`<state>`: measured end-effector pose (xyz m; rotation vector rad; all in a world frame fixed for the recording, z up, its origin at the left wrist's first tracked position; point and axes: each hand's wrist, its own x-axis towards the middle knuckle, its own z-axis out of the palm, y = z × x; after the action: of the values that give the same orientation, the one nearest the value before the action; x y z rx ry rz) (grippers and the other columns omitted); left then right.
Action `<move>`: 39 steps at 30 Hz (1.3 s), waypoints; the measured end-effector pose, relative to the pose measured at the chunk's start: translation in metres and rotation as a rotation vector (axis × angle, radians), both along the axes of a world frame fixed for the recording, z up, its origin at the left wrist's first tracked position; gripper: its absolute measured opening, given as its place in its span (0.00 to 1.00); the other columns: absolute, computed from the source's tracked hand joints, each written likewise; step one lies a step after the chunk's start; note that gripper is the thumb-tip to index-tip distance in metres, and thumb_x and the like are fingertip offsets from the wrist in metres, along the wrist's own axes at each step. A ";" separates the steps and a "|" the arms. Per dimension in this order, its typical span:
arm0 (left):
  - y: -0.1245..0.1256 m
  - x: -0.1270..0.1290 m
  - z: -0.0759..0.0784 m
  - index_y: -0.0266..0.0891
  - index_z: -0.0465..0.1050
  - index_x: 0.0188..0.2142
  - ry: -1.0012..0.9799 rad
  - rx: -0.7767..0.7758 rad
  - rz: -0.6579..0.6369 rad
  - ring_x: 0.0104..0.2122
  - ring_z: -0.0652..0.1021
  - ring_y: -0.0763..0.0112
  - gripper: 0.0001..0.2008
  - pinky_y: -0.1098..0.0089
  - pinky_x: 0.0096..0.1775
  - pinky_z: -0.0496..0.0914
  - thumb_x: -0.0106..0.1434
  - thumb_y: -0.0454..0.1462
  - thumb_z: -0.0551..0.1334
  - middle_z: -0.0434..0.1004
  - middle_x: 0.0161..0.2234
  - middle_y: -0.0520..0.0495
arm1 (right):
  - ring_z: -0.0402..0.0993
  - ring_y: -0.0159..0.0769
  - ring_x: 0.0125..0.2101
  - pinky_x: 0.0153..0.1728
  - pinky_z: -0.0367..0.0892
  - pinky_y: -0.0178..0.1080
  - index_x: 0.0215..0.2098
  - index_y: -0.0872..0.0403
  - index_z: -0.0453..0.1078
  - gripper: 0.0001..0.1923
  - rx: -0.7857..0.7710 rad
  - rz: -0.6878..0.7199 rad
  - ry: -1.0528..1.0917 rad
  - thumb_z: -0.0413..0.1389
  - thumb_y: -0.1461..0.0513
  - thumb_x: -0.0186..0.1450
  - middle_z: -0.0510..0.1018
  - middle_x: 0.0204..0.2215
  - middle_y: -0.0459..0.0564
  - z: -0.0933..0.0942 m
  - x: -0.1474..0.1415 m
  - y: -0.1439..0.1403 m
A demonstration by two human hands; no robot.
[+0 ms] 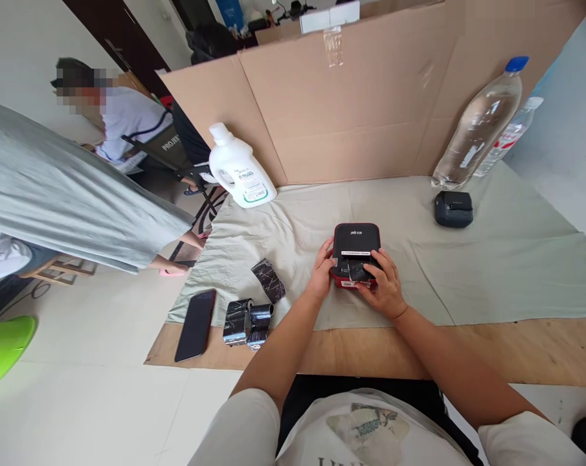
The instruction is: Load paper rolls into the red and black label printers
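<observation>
Head view: the small printer [356, 249] sits on the cloth [491, 259] covering the table [516, 349]. The left hand [320, 272] grips its left side; the right hand [383, 285] presses fingers on its front. A phone [195, 325] lies well left of the printer.

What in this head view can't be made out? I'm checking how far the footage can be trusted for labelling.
- Front of the red-and-black device: covered by the right hand; the left hand hides its left side.
- Lettering on the device lid: too small.
- Label of the white jug: too small.
- Smaller bottle: partly behind the big clear bottle.
- Black wrapped rolls: contents hidden by wrapping.
</observation>
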<state>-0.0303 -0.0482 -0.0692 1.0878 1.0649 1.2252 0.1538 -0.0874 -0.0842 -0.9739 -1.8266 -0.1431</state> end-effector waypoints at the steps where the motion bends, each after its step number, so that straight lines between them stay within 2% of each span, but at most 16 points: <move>1: 0.000 0.001 0.001 0.46 0.57 0.65 0.000 -0.019 -0.007 0.61 0.70 0.58 0.34 0.56 0.57 0.68 0.59 0.43 0.57 0.67 0.63 0.44 | 0.57 0.56 0.66 0.58 0.66 0.62 0.57 0.50 0.62 0.25 -0.010 0.000 0.008 0.61 0.56 0.64 0.64 0.62 0.61 -0.001 -0.001 -0.001; 3: -0.001 0.003 0.005 0.46 0.60 0.64 -0.023 -0.055 -0.022 0.62 0.68 0.58 0.31 0.55 0.59 0.66 0.62 0.47 0.57 0.66 0.63 0.45 | 0.54 0.57 0.67 0.60 0.63 0.63 0.62 0.51 0.57 0.32 -0.072 -0.009 0.054 0.61 0.55 0.64 0.59 0.66 0.64 -0.006 -0.003 -0.002; 7: -0.008 0.002 0.022 0.46 0.63 0.63 -0.128 -0.113 -0.175 0.64 0.65 0.57 0.31 0.56 0.63 0.61 0.63 0.51 0.60 0.67 0.63 0.46 | 0.53 0.57 0.68 0.60 0.63 0.62 0.72 0.57 0.36 0.52 -0.316 -0.021 0.212 0.61 0.49 0.63 0.51 0.69 0.72 -0.016 -0.008 -0.008; 11: -0.015 -0.009 0.041 0.50 0.51 0.69 -0.151 -0.245 -0.358 0.59 0.70 0.55 0.48 0.58 0.57 0.65 0.53 0.43 0.72 0.69 0.62 0.45 | 0.57 0.54 0.67 0.61 0.64 0.58 0.73 0.54 0.32 0.54 -0.454 0.020 0.323 0.60 0.46 0.63 0.52 0.69 0.67 -0.018 -0.006 -0.011; 14: -0.019 -0.014 0.046 0.54 0.42 0.71 -0.192 -0.335 -0.372 0.51 0.76 0.57 0.56 0.64 0.45 0.70 0.50 0.41 0.73 0.72 0.59 0.45 | 0.54 0.54 0.68 0.63 0.61 0.57 0.73 0.53 0.32 0.53 -0.433 0.037 0.333 0.59 0.46 0.64 0.50 0.70 0.65 -0.014 -0.003 -0.009; 18: -0.025 -0.008 0.040 0.54 0.49 0.70 -0.348 -0.385 -0.219 0.46 0.78 0.59 0.51 0.69 0.34 0.69 0.49 0.42 0.71 0.72 0.59 0.45 | 0.51 0.53 0.69 0.65 0.58 0.58 0.74 0.52 0.31 0.49 -0.393 0.067 0.263 0.57 0.49 0.67 0.49 0.71 0.63 -0.009 -0.001 -0.004; 21: -0.023 -0.007 0.035 0.52 0.58 0.66 -0.473 -0.393 -0.103 0.45 0.79 0.58 0.45 0.66 0.36 0.72 0.48 0.41 0.70 0.74 0.56 0.46 | 0.52 0.53 0.69 0.64 0.59 0.59 0.74 0.52 0.30 0.48 -0.367 0.138 0.196 0.55 0.50 0.68 0.48 0.71 0.62 -0.010 0.000 -0.002; 23: -0.014 -0.016 0.035 0.47 0.64 0.62 -0.533 -0.394 -0.073 0.46 0.79 0.55 0.39 0.61 0.40 0.74 0.49 0.43 0.69 0.77 0.53 0.44 | 0.51 0.54 0.69 0.63 0.60 0.60 0.74 0.52 0.29 0.48 -0.346 0.164 0.165 0.54 0.51 0.69 0.47 0.71 0.62 -0.014 0.001 -0.003; 27: 0.031 -0.061 0.049 0.39 0.72 0.51 -0.540 -0.335 0.021 0.46 0.80 0.54 0.26 0.53 0.47 0.74 0.54 0.45 0.66 0.81 0.43 0.43 | 0.52 0.55 0.68 0.61 0.62 0.62 0.74 0.51 0.30 0.45 -0.407 0.111 0.096 0.52 0.51 0.70 0.49 0.71 0.63 -0.023 -0.001 -0.001; 30: 0.079 -0.106 0.067 0.41 0.73 0.49 -0.439 -0.252 0.215 0.41 0.81 0.60 0.20 0.55 0.48 0.75 0.57 0.40 0.64 0.81 0.37 0.48 | 0.55 0.55 0.67 0.61 0.62 0.62 0.74 0.50 0.31 0.44 -0.424 0.064 0.022 0.51 0.50 0.70 0.55 0.68 0.63 -0.030 -0.004 0.002; 33: 0.122 -0.143 0.081 0.41 0.72 0.50 -0.303 -0.221 0.410 0.36 0.80 0.64 0.19 0.56 0.45 0.76 0.59 0.41 0.64 0.81 0.36 0.48 | 0.58 0.54 0.66 0.60 0.63 0.61 0.74 0.49 0.30 0.43 -0.419 0.040 -0.013 0.50 0.50 0.71 0.59 0.66 0.63 -0.037 -0.008 0.006; 36: 0.148 -0.167 0.083 0.41 0.72 0.50 -0.232 -0.220 0.531 0.35 0.80 0.63 0.19 0.56 0.43 0.77 0.59 0.43 0.65 0.81 0.36 0.47 | 0.59 0.54 0.66 0.60 0.63 0.61 0.74 0.48 0.29 0.43 -0.430 0.030 -0.024 0.50 0.50 0.71 0.60 0.66 0.63 -0.040 -0.009 0.007; 39: 0.160 -0.183 0.073 0.40 0.73 0.47 -0.134 -0.224 0.585 0.37 0.81 0.61 0.18 0.56 0.42 0.77 0.59 0.44 0.66 0.80 0.36 0.45 | 0.58 0.53 0.66 0.60 0.64 0.60 0.74 0.48 0.29 0.43 -0.455 0.024 -0.031 0.50 0.50 0.71 0.59 0.67 0.63 -0.042 -0.009 0.006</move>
<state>-0.2128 0.1121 0.0043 0.5217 1.4308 1.5614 0.1447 -0.0812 -0.1258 -1.2646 -1.9398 0.2868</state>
